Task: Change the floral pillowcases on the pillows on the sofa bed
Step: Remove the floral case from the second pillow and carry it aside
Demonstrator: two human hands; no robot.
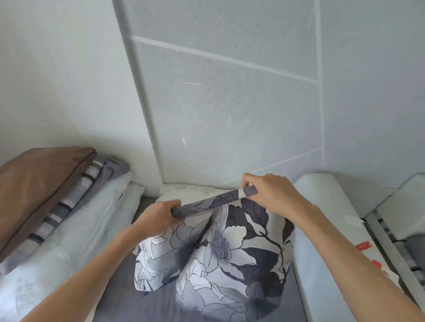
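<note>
A grey and white floral pillowcase (pixel 227 253) hangs bunched over the dark sheet of the sofa bed (pixel 129 302). Its open edge is stretched taut between my hands. My left hand (pixel 156 216) grips the left end of that edge. My right hand (pixel 268 194) pinches the right end, held slightly higher. Behind the case, a white pillow (pixel 186 190) with faint print lies against the wall, mostly hidden by the fabric.
A brown cushion (pixel 34 193) lies on a stack of striped and pale folded bedding (pixel 67 228) at the left. A pale padded armrest (pixel 329 237) runs along the right, with red stickers (pixel 364 246) on it. The grey wall (pixel 220 101) stands close behind.
</note>
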